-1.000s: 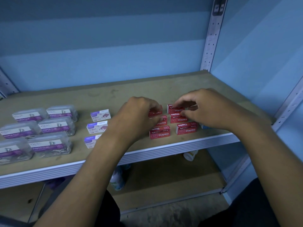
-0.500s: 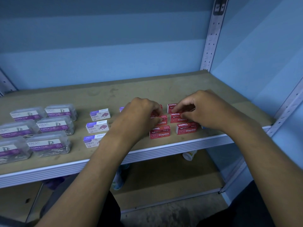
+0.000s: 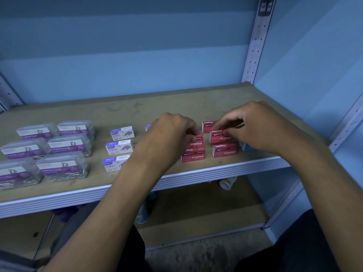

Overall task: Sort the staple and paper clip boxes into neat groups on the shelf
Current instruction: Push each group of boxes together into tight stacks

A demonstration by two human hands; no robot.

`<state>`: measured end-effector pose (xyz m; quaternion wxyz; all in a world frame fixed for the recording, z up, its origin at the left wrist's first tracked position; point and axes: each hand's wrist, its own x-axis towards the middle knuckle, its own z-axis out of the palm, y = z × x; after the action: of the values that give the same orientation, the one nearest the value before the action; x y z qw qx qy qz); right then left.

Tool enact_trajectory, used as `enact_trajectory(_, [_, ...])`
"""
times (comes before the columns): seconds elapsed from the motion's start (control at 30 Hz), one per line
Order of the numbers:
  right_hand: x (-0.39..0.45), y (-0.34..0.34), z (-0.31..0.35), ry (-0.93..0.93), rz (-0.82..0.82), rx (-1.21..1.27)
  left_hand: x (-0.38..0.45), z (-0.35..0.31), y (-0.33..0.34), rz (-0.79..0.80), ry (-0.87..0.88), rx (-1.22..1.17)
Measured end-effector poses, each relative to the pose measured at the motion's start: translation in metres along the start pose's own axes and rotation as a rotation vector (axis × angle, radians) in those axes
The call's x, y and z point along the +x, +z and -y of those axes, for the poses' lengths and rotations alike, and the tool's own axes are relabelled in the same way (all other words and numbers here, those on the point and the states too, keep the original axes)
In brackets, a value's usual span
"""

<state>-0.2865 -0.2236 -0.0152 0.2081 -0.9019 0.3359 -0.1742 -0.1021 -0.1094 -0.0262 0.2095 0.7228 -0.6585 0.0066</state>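
Since a second ago both hands have barely shifted; they have stayed over the red boxes (image 3: 193,157) near the shelf's (image 3: 176,107) front right, nudging the back row, so the red group is in its last squaring-up. The left hand (image 3: 172,132), fingers curled, pinches a red box in the left column, mostly hidden under it. The right hand (image 3: 253,128) pinches the right column's middle box (image 3: 220,137), just in front of the rear one (image 3: 208,125). White staple boxes (image 3: 118,147) sit mid-shelf in a column; clip boxes (image 3: 69,145) fill the front left corner in two columns. The front red boxes lie close to the front edge — little room there. The whole back of the shelf is open, while the right end, by a blue thing (image 3: 246,147), is tight.
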Motion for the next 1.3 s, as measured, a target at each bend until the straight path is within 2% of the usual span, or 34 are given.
enact_trajectory(1.07, [-0.01, 0.0, 0.002, -0.019, 0.089, -0.065, -0.007, -0.001, 0.006, 0.032, 0.021, -0.007])
enact_trajectory(1.2, [-0.014, -0.002, 0.006, -0.012, 0.142, -0.03, -0.01, -0.001, 0.004, -0.003, 0.038, -0.028])
enact_trajectory(1.3, [-0.015, -0.002, 0.007, -0.015, 0.177, -0.053, -0.012, -0.003, 0.003, 0.051, 0.03, -0.027])
